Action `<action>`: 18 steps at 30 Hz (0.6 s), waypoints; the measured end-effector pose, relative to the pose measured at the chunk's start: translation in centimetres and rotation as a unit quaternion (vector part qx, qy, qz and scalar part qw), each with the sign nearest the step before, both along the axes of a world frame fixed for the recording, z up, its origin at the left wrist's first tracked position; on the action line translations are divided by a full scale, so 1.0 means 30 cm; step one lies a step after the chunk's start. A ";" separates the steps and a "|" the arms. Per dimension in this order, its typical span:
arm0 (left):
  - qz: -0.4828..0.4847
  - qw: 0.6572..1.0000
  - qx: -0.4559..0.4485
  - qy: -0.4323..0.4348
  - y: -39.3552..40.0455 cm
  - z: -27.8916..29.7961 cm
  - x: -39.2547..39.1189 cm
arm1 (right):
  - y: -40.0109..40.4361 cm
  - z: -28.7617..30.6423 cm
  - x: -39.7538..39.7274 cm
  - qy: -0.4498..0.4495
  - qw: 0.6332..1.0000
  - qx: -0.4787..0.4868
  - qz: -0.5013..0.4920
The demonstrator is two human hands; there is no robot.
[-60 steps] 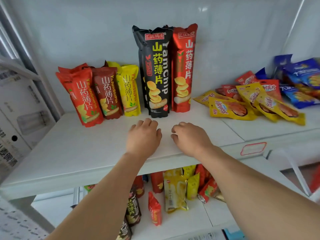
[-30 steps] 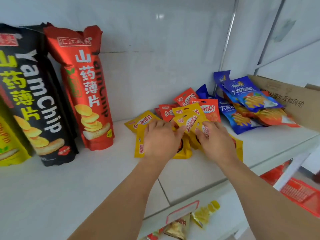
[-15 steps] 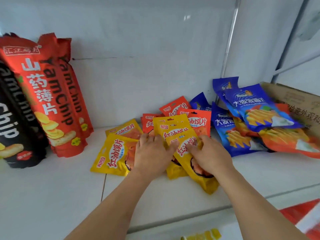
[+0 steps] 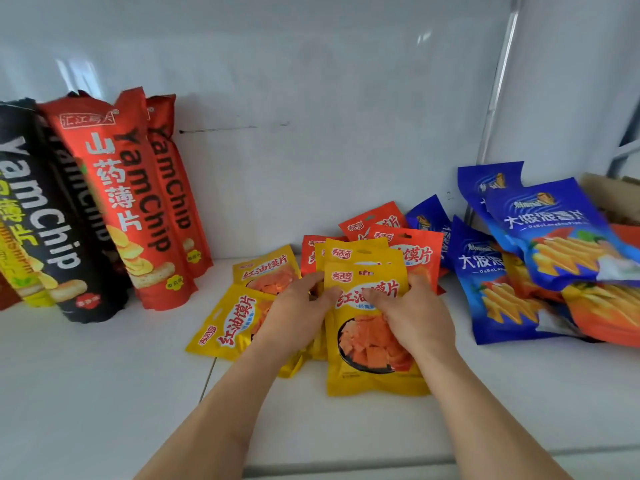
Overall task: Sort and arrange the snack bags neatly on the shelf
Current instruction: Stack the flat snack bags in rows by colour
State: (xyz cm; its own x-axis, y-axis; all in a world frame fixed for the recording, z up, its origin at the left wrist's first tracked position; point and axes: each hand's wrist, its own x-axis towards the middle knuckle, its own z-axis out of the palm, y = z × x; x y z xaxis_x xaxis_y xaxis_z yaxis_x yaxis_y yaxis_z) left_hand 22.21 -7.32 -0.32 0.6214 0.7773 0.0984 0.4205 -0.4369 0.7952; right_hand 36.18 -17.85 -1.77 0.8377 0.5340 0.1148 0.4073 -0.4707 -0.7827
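My left hand and my right hand were both on the front flat yellow foil snack pouch with red characters, which lay on the white shelf board in the middle of a loose pile, nearer to me than the orange-red pouches of the same kind. The long axis of this pouch ran from near to far, with its printed top edge at the far side. My fingers were curled narrow on its upper part, the left thumb at the left edge and the right fingers over the right edge; if they really pinched it or only pressed, I could not tell. Both hands were equally close, one on each side. Two more yellow pouches lay tilted to the left under my left wrist. The tall red yam chip bags stood far left, and the blue crinkle-chip bags were heaped at right. I judged the next move would be squaring the yellow ones together.
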 end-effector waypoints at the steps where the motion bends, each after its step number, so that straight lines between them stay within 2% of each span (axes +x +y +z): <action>1: -0.002 1.000 -0.014 -0.024 0.004 0.002 -0.002 | 0.004 -0.002 0.002 0.007 1.000 0.026 0.002; 6: 0.007 0.983 -0.085 -0.165 0.036 -0.006 -0.001 | 0.055 0.019 -0.002 0.003 0.995 0.099 0.020; 14: 0.019 0.920 -0.234 -0.315 0.054 0.001 -0.006 | 0.102 0.011 -0.014 -0.045 0.986 0.142 0.074; 18: 0.014 0.893 -0.272 -0.359 0.045 0.003 0.004 | 0.108 0.006 -0.001 -0.087 0.980 0.169 0.055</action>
State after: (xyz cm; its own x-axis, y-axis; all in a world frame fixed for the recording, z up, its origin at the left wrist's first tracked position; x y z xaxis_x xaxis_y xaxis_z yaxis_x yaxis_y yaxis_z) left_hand 22.32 -5.96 -0.23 0.5291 0.8459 0.0667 -0.2774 0.0981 0.9557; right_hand 36.14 -14.61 -1.60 0.7289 0.5277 0.4362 0.5823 -0.1426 -0.8004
